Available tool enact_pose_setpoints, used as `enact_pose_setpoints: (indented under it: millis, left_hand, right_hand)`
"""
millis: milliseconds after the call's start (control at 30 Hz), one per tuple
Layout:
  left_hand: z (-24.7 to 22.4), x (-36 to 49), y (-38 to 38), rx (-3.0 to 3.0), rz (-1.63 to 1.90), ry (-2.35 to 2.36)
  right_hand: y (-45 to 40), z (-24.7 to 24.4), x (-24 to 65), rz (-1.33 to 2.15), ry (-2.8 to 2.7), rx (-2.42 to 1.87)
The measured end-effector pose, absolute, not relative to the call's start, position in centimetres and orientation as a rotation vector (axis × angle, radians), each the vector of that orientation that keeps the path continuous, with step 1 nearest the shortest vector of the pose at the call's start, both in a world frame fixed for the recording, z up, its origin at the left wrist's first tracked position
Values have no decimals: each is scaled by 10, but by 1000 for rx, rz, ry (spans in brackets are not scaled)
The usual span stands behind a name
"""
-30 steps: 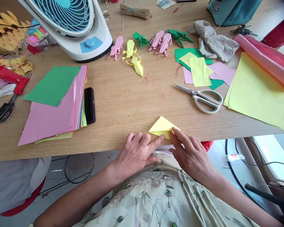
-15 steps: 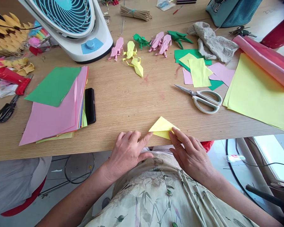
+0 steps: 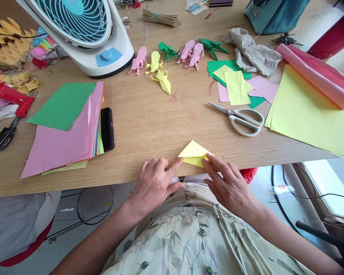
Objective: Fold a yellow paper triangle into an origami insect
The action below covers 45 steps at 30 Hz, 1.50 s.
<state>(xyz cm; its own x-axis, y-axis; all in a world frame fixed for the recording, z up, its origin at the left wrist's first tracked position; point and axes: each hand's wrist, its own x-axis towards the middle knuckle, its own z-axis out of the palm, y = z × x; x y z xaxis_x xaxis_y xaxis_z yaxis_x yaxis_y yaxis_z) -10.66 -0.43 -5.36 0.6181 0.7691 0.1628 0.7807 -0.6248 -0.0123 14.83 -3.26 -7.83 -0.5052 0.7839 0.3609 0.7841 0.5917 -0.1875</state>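
Note:
A small piece of folded yellow paper (image 3: 192,148) lies at the table's front edge, its top corner pointing away from me. My left hand (image 3: 157,179) rests beside it, the index fingertip at the paper's left corner and the thumb apart below; its other fingers bend under. My right hand (image 3: 227,179) lies over the right side of the paper, with outstretched fingers pressing on it and covering that corner. Farther back stand folded paper frogs in pink (image 3: 196,54), yellow (image 3: 154,62) and green (image 3: 167,50). White-handled scissors (image 3: 242,120) lie to the right, blades slightly apart.
Left of my hands is a stack of coloured paper (image 3: 63,141) with a black phone (image 3: 107,129) against it. A fan (image 3: 109,57) stands behind. Cut paper pieces (image 3: 236,88), a grey cloth (image 3: 253,51) and large yellow sheets (image 3: 312,114) lie to the right.
The whole view has shifted slightly, so things on the table sit a little farther left. Both hands and the folded yellow paper keep nearly the same pose.

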Motion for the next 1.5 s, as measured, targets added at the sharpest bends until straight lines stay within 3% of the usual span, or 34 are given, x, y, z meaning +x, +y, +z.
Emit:
enact_pose_setpoints:
  millis: [467,833,1133,1367,1500]
  left_hand:
    - [-52,-108,-2,-2792,-223,-1335]
    - [-32,-107,24,-2834,-799,-1510]
    - [-30,-66,62,-3237,-559,-1343]
    - [-25,-63,70,-3469,-535,-1592]
    - [-20,-63,79,-3787,-784,-1906]
  right_hand:
    - [-34,-80,145,47,-2334,-1250]
    - [-30,-88,156,38,-2294,-1110]
    - [-18,-71,166,18,-2437,-914]
    - [9,-51,175,11,-2430,-788]
    - [31,-48,174,-18,-2291,-717]
